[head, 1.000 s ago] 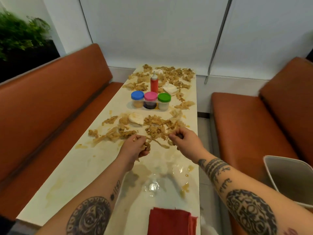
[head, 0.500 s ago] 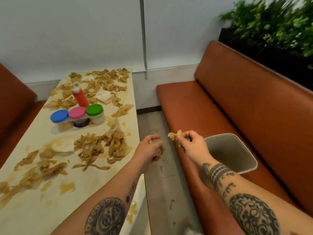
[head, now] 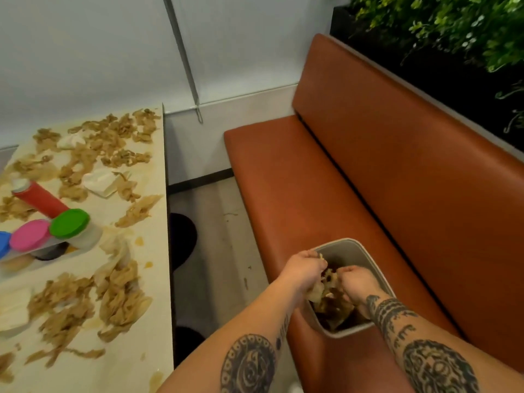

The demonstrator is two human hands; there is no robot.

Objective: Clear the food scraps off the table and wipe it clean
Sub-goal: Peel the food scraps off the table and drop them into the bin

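— Where are the scraps right now?

— Two places. A dark heap of food scraps (head: 331,306) lies inside the grey bin (head: 357,250), which stands on the seat of the orange bench seat (head: 283,177). The rest, tan shreds (head: 119,296), are strewn over the pale desk (head: 153,245) at the left, from its near end up to the wall.

— And the hands?

— Both are over the mouth of the bin. The left hand (head: 304,272) has its fingers curled down around a pale clump of scraps at the bin's near rim. The right hand (head: 354,282) is curled too, knuckles up, just beside the left one, touching scraps; how tightly it grips I cannot tell.

— What else is on the desk?

— A red squeeze bottle (head: 39,198) with a white cap, and next to it a row of tubs with a green lid (head: 69,223), a pink lid (head: 29,234) and a blue one cut off by the frame edge. Crumpled white napkins (head: 100,180) lie among the shreds, and brownish smears stain the surface.

— The room?

— A white wall (head: 99,52) with a thin metal rod hanging down it, grey floor (head: 215,251) between desk and bench, and green plants (head: 453,26) in a dark planter behind the backrest.

— Any writing or labels?

— None that can be read; the forearm tattoos are patterns only.
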